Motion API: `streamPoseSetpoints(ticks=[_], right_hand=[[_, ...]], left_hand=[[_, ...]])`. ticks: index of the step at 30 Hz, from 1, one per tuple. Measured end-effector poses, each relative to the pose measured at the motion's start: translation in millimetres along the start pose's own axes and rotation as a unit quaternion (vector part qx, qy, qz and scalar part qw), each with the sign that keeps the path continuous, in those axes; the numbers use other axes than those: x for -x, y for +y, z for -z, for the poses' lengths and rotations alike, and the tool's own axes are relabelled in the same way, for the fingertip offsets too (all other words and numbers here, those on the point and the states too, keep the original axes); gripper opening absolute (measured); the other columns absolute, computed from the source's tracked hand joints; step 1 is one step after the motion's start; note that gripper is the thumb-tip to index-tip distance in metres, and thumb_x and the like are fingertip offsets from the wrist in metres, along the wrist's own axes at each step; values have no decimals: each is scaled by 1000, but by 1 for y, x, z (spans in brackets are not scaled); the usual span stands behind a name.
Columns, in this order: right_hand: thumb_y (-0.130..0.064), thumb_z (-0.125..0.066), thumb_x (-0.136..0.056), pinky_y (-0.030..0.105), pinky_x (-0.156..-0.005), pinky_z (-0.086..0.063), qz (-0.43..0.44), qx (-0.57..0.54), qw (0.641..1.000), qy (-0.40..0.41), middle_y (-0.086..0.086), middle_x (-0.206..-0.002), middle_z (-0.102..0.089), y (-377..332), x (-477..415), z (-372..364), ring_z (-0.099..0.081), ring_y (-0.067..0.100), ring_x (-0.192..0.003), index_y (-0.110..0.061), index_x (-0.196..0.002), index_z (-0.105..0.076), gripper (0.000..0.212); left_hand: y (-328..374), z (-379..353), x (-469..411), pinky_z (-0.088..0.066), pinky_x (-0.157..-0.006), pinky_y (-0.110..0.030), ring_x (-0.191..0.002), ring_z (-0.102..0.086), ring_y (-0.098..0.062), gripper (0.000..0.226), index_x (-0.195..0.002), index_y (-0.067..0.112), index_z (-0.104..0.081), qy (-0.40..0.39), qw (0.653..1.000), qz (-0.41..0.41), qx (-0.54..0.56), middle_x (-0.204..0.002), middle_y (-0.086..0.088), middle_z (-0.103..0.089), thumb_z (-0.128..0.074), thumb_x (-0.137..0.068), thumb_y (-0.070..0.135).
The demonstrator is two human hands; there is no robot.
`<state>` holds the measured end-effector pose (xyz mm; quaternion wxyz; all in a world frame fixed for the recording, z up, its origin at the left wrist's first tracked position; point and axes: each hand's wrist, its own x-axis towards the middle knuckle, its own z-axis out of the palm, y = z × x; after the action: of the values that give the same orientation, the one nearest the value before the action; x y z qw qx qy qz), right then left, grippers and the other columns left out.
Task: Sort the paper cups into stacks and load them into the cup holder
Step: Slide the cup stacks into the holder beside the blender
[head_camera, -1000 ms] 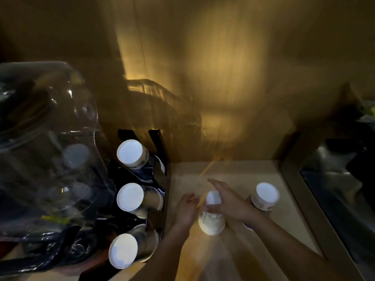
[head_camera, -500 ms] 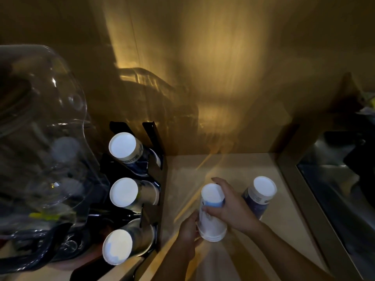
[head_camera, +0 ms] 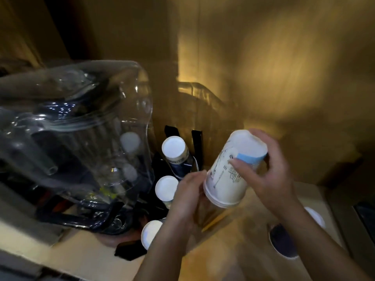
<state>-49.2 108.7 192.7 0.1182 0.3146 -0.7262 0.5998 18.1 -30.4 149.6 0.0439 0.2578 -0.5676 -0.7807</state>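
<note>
Lifted since the earlier frame, the stack of paper cups (head_camera: 231, 173) is now clear of the surface (head_camera: 223, 250) and tilted, rims down and bases up, where it previously stood upright on the wood. My right hand (head_camera: 265, 175) is wrapped around the upper part of the stack, thumb across the printed side and fingers curled behind. My left hand (head_camera: 186, 197) touches the rim end with bent fingers; whether it grips or only steadies I cannot tell.

Nearest on the right, partly hidden by my forearm, a second stack of dark blue cups (head_camera: 284, 240) stands on the surface, not yet loaded. To the left, the black cup holder (head_camera: 196, 147) already carries three stacks, their white bases facing me: a near one (head_camera: 151, 234), a middle one (head_camera: 166, 188) and a far one (head_camera: 174, 148). By my judgement the task is well along, with the held stack and the blue stack left to load.

Beside the holder rests a large clear water jug (head_camera: 77, 138). Beyond, wood-toned walls glow in dim yellow light.
</note>
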Motion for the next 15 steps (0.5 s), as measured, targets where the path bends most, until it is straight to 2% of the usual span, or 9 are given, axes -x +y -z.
streamPoseSetpoints(ticks=[1, 4, 7, 11, 15], right_hand=[[-46, -68, -65, 3, -78, -40, 21, -16, 1000, 2, -29, -112, -48, -8, -4, -3, -48, -10, -103, -49, -112, -42, 54], [-43, -68, -66, 7, -80, -41, 69, -47, 997, 2, -28, -111, -50, -27, -13, -13, -51, -6, -103, -43, -115, -44, 54], [-44, -68, -67, 11, -82, -44, 79, -63, 994, -27, -19, -115, -51, -36, -16, -29, -52, 1, -105, -38, -117, -45, 55], [-48, -68, -66, 19, -84, -45, 88, -50, 993, -60, -15, -115, -51, -35, -16, -55, -52, 9, -105, -38, -117, -44, 58], [-49, -67, -66, 11, -83, -42, 101, -28, 989, -102, -5, -114, -53, -34, -14, -75, -51, 8, -104, -32, -119, -43, 61]], left_hand=[[10, 7, 5, -56, -81, -34, -94, -70, -21, 32, -103, 17, -69, 16, 1000, -23, 0, -99, -8, -76, -58, -83, 38], [36, 29, 18, -54, -77, -30, -82, -72, -12, 23, -98, 16, -69, 52, 995, -88, -2, -88, -1, -78, -53, -89, 29], [48, 50, 28, -53, -79, -33, -87, -72, -18, 20, -95, 17, -71, 98, 987, -126, 7, -89, -2, -78, -56, -87, 27], [49, 66, 33, -52, -88, -41, -99, -68, -26, 20, -101, 15, -69, 160, 979, -127, -3, -99, -8, -75, -58, -87, 24], [44, 70, 30, -49, -93, -45, -102, -66, -28, 25, -109, 13, -66, 175, 978, -109, -18, -107, -11, -71, -54, -91, 26]])
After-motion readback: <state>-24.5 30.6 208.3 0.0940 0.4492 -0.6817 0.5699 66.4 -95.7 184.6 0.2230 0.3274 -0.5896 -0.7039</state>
